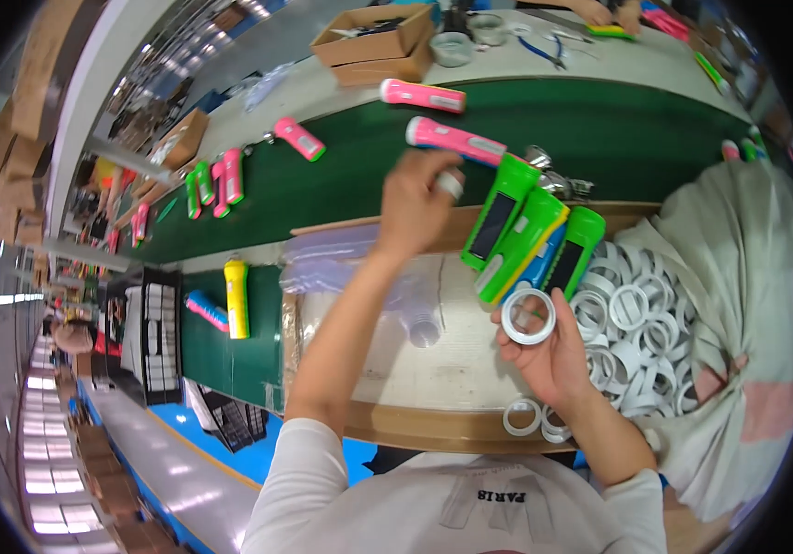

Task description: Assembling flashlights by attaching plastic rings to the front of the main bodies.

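My left hand [415, 205] reaches over the near edge of the green belt, its fingers curled around a small white ring-like part [450, 185]. Just beyond it lies a pink flashlight [461, 141]. In my right hand [553, 360], a white ring [528, 316] is gripped between thumb and fingers, its opening facing up. Right behind that hand lie green flashlights [496, 220], some with dark panels, and one with blue and yellow parts. A heap of white rings [632, 314] spreads to the right of my right hand.
A cardboard-edged tray [387, 379] holds clear plastic wrap [332, 263]. To the right hangs a pale cloth sack [729, 277]. More flashlights lie along the green belt [350, 138], including a yellow one [236, 298]. Past the belt stand a cardboard box [373, 46] and pliers [544, 54]; another person's hands [604, 13] work there.
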{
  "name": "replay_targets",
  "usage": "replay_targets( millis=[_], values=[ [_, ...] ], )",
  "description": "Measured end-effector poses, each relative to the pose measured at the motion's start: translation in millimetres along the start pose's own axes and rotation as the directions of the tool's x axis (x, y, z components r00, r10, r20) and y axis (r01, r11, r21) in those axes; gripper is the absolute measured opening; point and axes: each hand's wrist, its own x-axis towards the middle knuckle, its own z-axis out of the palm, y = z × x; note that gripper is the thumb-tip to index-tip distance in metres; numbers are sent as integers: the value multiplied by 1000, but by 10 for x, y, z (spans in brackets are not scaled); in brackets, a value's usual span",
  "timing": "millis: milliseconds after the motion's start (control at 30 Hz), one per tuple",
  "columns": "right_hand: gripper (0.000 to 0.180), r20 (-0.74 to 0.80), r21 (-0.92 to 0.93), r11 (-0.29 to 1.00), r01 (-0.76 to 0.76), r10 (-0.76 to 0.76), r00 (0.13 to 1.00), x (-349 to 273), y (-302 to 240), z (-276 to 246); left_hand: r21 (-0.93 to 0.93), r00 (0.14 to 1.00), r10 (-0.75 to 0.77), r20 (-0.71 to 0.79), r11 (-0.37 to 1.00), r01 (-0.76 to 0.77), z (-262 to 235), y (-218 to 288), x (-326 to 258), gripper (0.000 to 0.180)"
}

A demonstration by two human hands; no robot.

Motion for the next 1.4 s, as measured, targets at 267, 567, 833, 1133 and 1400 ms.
replay_targets(
  millis=[267, 567, 833, 1133, 1400],
  values=[
    [52, -20, -81, 995, 63, -65, 998, 3, -130, -62, 661, 887, -444, 127, 705, 258, 793, -961, 1200, 59],
    [42, 6, -143, 989, 25, -24, 1000, 11, -99, -90, 489, 812, -502, 298, 811, 322, 1041, -1219, 1422, 52],
    [42, -4, -174, 984, -41, 41, 999, -1, -44, -37, 839, 895, -435, -97, 448, 309, -423, -2053, 1053, 44],
    [45, 64, -96, 995, 23, -17, 998, 85, -153, -44, 8, 724, -687, -55, 725, 688, -1204, -2505, 326, 26],
    [48, 47, -57, 996, 71, -68, 997, 87, -163, -179, -581, 889, -372, 267, 674, 456, -1151, 88, -324, 39]
  ],
)
